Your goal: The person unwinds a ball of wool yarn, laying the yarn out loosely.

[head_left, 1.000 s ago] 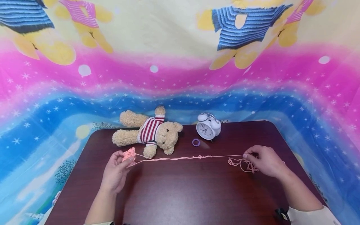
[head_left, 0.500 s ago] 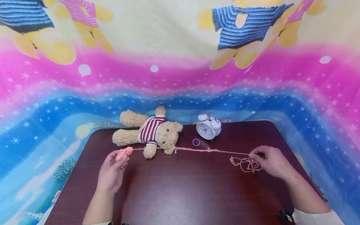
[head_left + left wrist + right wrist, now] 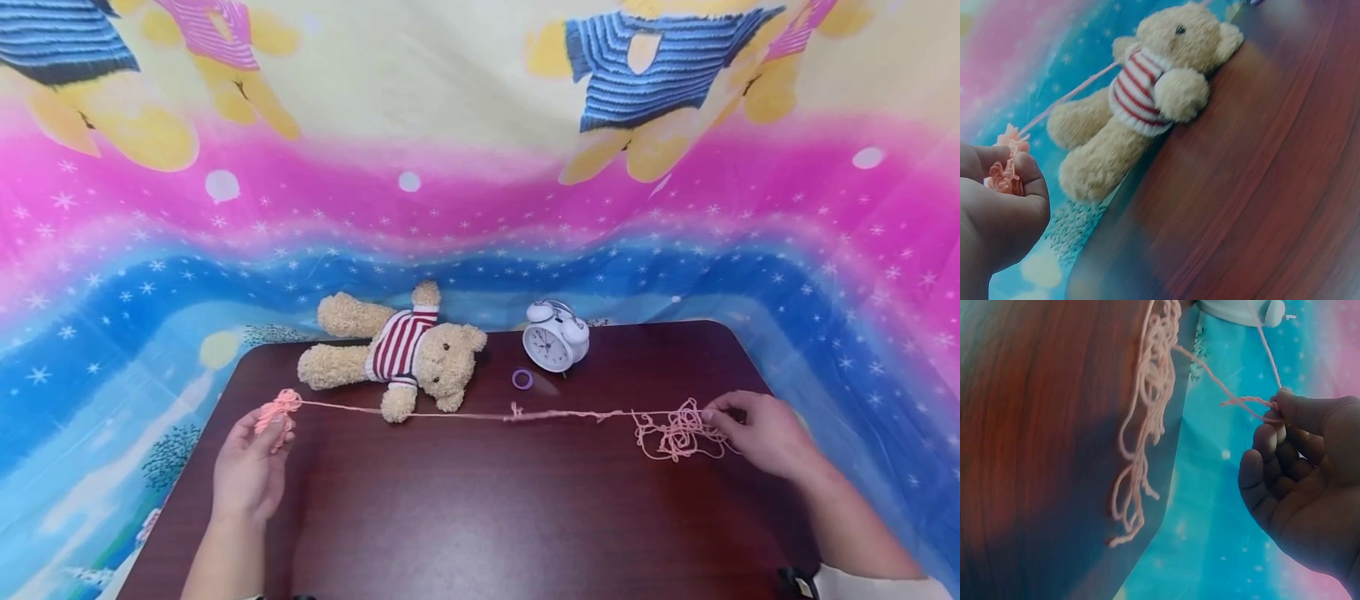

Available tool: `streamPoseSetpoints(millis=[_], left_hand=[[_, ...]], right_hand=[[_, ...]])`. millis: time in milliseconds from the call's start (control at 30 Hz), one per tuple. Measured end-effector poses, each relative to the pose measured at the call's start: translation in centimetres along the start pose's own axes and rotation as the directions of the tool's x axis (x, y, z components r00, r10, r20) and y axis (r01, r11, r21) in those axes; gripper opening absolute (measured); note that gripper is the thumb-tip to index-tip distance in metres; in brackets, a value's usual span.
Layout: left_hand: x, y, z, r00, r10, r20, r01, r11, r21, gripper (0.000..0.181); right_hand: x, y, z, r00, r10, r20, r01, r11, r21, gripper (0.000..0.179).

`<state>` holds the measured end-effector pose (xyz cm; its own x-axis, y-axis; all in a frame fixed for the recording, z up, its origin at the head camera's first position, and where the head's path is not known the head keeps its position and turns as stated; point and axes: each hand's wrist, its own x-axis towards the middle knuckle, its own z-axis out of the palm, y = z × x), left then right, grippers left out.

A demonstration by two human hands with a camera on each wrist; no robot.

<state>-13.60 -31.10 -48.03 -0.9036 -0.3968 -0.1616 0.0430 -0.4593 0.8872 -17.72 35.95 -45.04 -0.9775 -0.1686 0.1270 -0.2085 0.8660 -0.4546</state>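
Observation:
In the head view, my left hand (image 3: 251,475) pinches a small bundle of peach-pink yarn (image 3: 279,410) above the table's left side. From it a yarn strand (image 3: 442,416) stretches nearly straight across to my right hand (image 3: 765,433), whose thumb and fingertip pinch it. Twists and small knots show along the strand's right half. Beside the right hand lies a loose heap of the same yarn (image 3: 1159,375), spread over the tabletop in the right wrist view. The left wrist view shows the bundle (image 3: 1009,172) between thumb and fingers, partly hidden by them.
A teddy bear (image 3: 397,350) in a red-and-white striped sweater lies on its back behind the strand. Right of it stand a white alarm clock (image 3: 551,337) and a purple ring (image 3: 514,381) on the dark wooden table (image 3: 480,517). A printed cloth (image 3: 450,208) hangs behind.
My hands have moved farther apart, the left one leftward and the right one rightward. The strand between them has lengthened, and the yarn heap by the right hand looks more spread out.

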Motion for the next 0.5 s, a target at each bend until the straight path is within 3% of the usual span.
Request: streamPoseSetpoints(millis=[267,500], left_hand=[[0.8,2.0,-2.4,0.99,0.019,-0.137,-0.04,0.987,-0.154,0.04],[0.7,3.4,-4.1,0.962,-0.019,-0.272,-0.049,0.969,-0.241,0.052]], right_hand=[[-0.3,2.6,-0.6,0.999,-0.009,-0.032,0.01,1.0,0.012,0.015],[-0.7,5.4,-1.6,0.997,0.074,-0.029,-0.075,0.996,-0.039,0.022]])
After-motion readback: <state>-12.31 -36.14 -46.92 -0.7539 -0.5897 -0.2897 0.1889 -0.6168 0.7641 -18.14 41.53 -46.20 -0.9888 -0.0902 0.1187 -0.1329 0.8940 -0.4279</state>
